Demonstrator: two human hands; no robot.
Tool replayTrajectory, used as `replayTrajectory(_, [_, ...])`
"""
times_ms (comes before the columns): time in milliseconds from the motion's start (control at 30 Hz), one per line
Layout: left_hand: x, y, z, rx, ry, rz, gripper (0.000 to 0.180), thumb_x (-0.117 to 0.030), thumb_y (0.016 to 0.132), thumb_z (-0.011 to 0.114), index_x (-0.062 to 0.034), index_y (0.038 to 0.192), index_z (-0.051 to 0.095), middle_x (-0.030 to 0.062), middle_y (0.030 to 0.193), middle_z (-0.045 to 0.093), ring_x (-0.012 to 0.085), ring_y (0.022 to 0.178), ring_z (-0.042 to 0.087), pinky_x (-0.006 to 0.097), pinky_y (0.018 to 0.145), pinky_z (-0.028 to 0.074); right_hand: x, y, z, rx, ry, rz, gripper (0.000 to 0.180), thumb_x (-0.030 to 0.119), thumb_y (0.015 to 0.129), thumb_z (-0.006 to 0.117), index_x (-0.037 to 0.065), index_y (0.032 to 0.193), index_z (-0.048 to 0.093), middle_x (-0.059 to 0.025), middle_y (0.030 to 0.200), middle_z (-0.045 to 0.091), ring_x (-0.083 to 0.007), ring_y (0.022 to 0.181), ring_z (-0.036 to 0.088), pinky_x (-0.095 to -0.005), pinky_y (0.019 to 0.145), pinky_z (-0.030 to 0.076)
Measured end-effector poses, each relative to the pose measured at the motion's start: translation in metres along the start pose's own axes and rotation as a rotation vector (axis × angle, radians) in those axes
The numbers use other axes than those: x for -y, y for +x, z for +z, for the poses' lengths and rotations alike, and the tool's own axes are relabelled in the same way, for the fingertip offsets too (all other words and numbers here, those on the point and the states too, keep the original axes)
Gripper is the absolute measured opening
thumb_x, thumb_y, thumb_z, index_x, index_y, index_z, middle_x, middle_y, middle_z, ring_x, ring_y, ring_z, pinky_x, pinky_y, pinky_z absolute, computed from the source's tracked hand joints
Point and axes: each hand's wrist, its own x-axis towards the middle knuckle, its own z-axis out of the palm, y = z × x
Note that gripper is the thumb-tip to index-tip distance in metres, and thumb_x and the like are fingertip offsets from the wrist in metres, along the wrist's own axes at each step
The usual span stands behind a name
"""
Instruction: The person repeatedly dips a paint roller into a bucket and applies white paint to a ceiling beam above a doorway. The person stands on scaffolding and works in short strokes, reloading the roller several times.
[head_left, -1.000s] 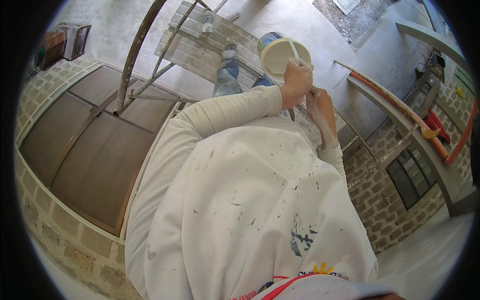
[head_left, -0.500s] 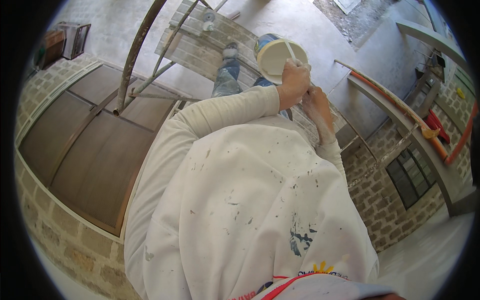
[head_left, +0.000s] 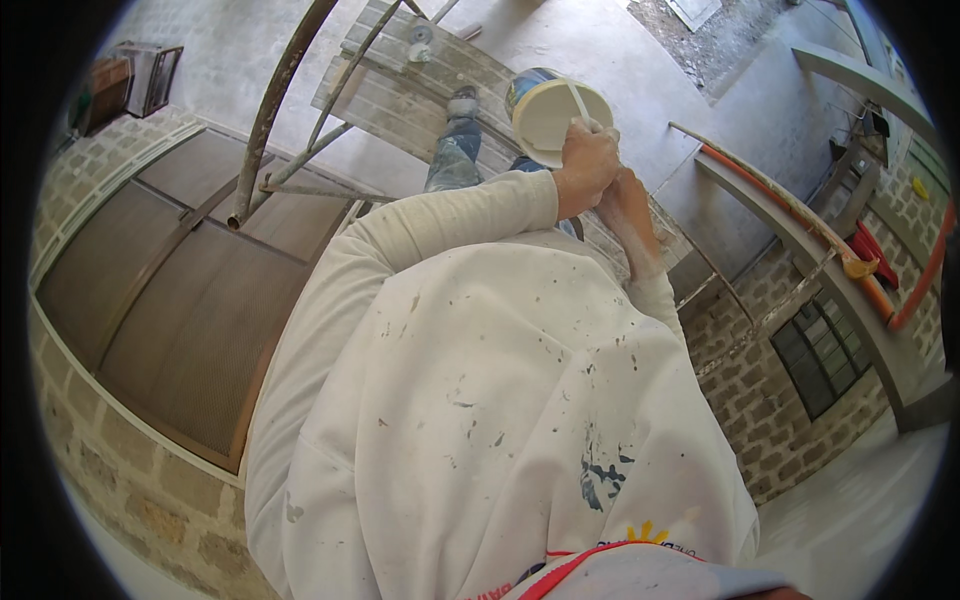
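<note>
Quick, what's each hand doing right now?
Left hand: closed, holding the white handle of the bucket.
Right hand: beside the left, partly hidden; can't tell whether it's open or closed.

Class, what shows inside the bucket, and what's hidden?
A pale surface shows inside the bucket; a white strip overlaps it. The left hand hides the lower-right part.

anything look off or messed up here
The white shirt stands out: dark specks and a larger blotchy stain near the print break up its otherwise pale fabric. The blue trousers look smeared with something pale too.
</note>
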Motion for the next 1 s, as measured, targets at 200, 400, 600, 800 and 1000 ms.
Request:
replayTrajectory(200, [0.005,0.005,-0.002,-0.014,0.036,0.052,0.014,-0.010,0.090,0.063,-0.0052,0.102,0.057,0.0041,0.089,0.055,0.0152,0.082,0.052,0.034,0.071,0.046,-0.001,0.043,0.019,-0.121,0.157,-0.120,0.032,0.029,0.094,0.061,0.000,0.099,0.074,-0.0338,0.096,0.069,-0.0498,0.098,0.067,-0.0560,0.086,0.051])
replayTrajectory(400, [0.001,0.002,-0.005,0.039,-0.046,0.007,0.017,-0.010,0.090,0.063,-0.0044,0.105,0.056,0.0044,0.090,0.055,0.0148,0.083,0.052,0.033,0.072,0.046,-0.004,-0.010,-0.004,-0.017,0.102,0.060,0.033,0.030,0.094,0.062,0.000,0.099,0.074,-0.0332,0.098,0.069,-0.0490,0.100,0.067,-0.0545,0.086,0.051])
replayTrajectory(600, [0.007,0.006,-0.002,-0.011,0.005,0.052,0.017,-0.010,0.089,0.063,-0.0047,0.103,0.056,0.0046,0.090,0.055,0.0152,0.083,0.052,0.034,0.072,0.046,0.000,0.039,0.024,-0.165,0.075,-0.111,0.032,0.028,0.096,0.058,0.001,0.102,0.074,-0.0305,0.099,0.071,-0.0483,0.099,0.068,-0.0547,0.085,0.051])
replayTrajectory(800, [-0.001,0.002,-0.007,0.004,-0.006,0.002,0.017,-0.011,0.087,0.063,-0.0055,0.101,0.055,0.0041,0.088,0.054,0.0155,0.080,0.051,0.034,0.069,0.045,-0.005,-0.001,0.003,-0.017,0.071,-0.005,0.030,0.027,0.095,0.059,0.001,0.101,0.073,-0.0306,0.099,0.070,-0.0486,0.098,0.067,-0.0552,0.085,0.051])
replayTrajectory(1000, [-0.001,0.004,-0.002,-0.009,0.003,0.021,0.015,-0.010,0.086,0.064,-0.0062,0.099,0.055,0.0036,0.087,0.054,0.0142,0.079,0.051,0.033,0.067,0.044,-0.006,0.014,0.015,-0.045,0.001,-0.055,0.029,0.026,0.095,0.059,0.002,0.102,0.072,-0.0295,0.099,0.071,-0.0490,0.098,0.067,-0.0549,0.084,0.052])
